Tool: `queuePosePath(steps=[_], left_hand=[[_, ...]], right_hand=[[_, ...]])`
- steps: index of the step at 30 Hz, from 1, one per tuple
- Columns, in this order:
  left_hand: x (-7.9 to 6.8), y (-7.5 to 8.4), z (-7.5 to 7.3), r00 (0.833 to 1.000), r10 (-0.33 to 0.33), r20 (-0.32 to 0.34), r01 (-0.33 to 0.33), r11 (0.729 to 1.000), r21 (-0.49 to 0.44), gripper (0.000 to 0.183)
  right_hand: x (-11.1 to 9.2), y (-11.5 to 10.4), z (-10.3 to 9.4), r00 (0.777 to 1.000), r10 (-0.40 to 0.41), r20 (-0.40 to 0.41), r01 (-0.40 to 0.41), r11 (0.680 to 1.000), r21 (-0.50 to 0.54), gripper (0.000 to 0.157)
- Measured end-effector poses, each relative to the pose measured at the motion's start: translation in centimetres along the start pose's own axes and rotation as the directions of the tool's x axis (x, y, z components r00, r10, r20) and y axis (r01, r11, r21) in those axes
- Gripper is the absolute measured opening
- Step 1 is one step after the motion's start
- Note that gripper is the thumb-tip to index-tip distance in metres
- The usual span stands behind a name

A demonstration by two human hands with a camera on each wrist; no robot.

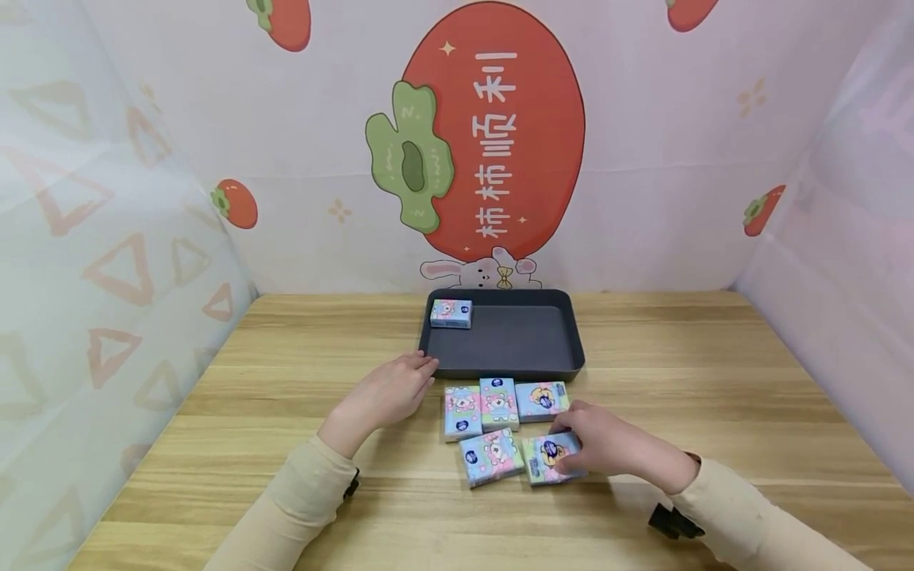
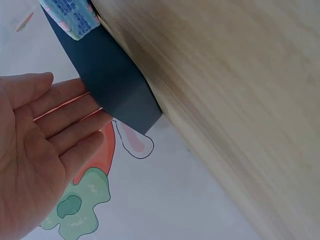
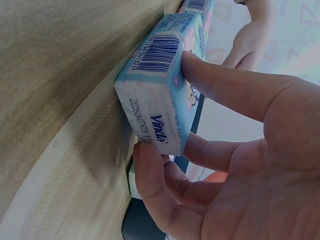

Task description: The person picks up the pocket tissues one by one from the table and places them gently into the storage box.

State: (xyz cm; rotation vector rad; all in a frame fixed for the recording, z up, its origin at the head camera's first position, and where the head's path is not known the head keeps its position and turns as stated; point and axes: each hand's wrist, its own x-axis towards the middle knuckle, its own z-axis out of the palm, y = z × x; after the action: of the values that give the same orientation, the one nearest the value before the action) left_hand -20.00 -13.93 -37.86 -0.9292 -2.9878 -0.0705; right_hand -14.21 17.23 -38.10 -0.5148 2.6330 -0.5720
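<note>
Thumb and fingers of a person's right hand pinch a blue Vinda tissue pack by its sides, the gap between them no wider than the small parcel, which sits at the near right of a loose cluster; whether its underside touches the table cannot be told. Left hand grips nothing, its fingers extended and close together, their tips touching the outer wall of a dark gray tray at its near left corner. Beside the held pack lies a tilted pink-and-blue pack; behind them, three more packs, a left one, a middle one and a right one, form a row just in front of the tray. Another pack rests inside the tray, in its far left corner. Cream sleeves cover both forearms. All of it is set on a table with a pale wood grain, the tray near its back edge. Beyond rises a whitish backdrop printed with a large red persimmon, white characters and a rabbit, while a left side wall carries triangle outlines.
</note>
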Motion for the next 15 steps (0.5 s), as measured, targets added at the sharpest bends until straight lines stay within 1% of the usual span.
queuePosePath(steps=[2, 7, 13, 15], left_hand=[[-0.01, -0.01, -0.03, 1.0, 0.001, 0.003, -0.001, 1.0, -0.001, 0.038], [0.03, -0.1, 0.09, 1.0, 0.007, 0.001, -0.007, 1.0, 0.003, 0.038], [0.07, -0.19, 0.23, 1.0, 0.001, 0.006, -0.001, 1.0, 0.023, 0.038], [0.06, -0.2, 0.24, 1.0, 0.0, 0.007, 0.0, 1.0, 0.027, 0.038]], right_hand=[[-0.02, 0.03, 0.02, 1.0, 0.008, 0.002, -0.008, 1.0, 0.006, 0.04], [-0.19, 0.17, 0.02, 1.0, -0.014, 0.014, 0.014, 1.0, 0.026, 0.037], [-0.28, 0.45, -0.1, 0.995, -0.092, 0.029, 0.09, 0.994, 0.064, 0.037], [-0.31, 0.6, -0.11, 0.994, -0.107, 0.031, 0.104, 0.992, 0.076, 0.038]])
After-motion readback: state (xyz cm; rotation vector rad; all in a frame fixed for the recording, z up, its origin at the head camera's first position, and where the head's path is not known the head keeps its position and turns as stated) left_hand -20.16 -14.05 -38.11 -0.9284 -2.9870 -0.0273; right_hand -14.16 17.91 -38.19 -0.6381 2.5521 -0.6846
